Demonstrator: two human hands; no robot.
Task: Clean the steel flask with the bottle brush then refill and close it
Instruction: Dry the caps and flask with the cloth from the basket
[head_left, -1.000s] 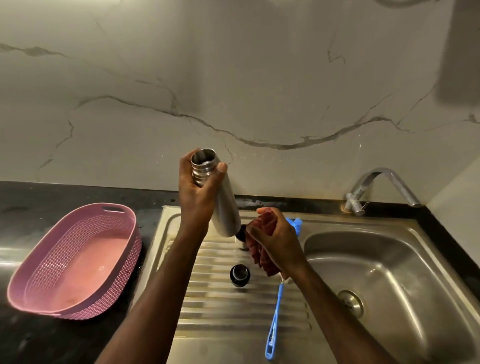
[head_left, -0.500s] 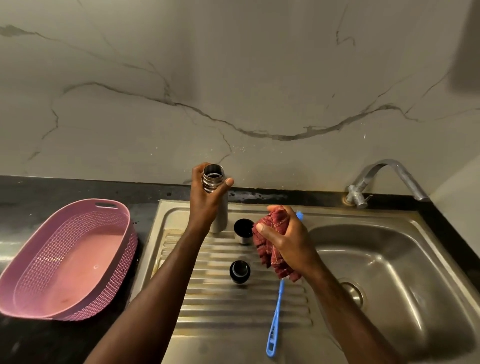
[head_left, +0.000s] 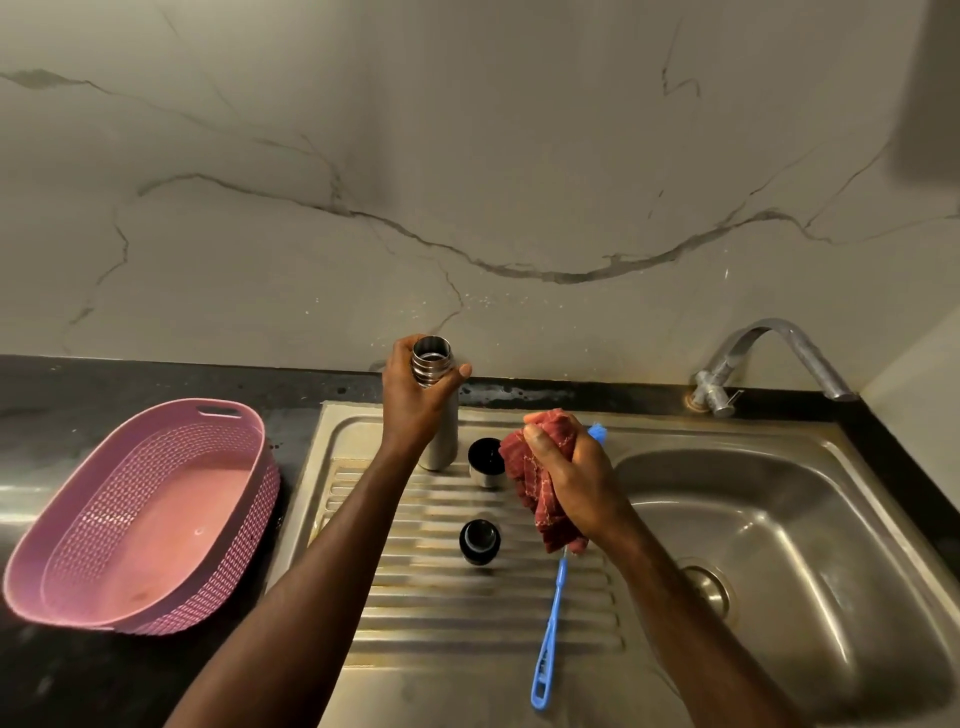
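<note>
Left hand (head_left: 415, 400) grips the steel flask (head_left: 439, 410) by its neck, now standing upright on the drainboard (head_left: 441, 597) (lowered since); right hand (head_left: 576, 478) clutches a red cloth (head_left: 535, 478).

Bare forearms, no sleeves; left hand (head_left: 415, 400), right hand (head_left: 576, 478)

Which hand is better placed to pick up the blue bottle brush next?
Probably the right hand: it is directly above the bottle brush, though it must first drop the red cloth. The left hand grips the flask.
</note>
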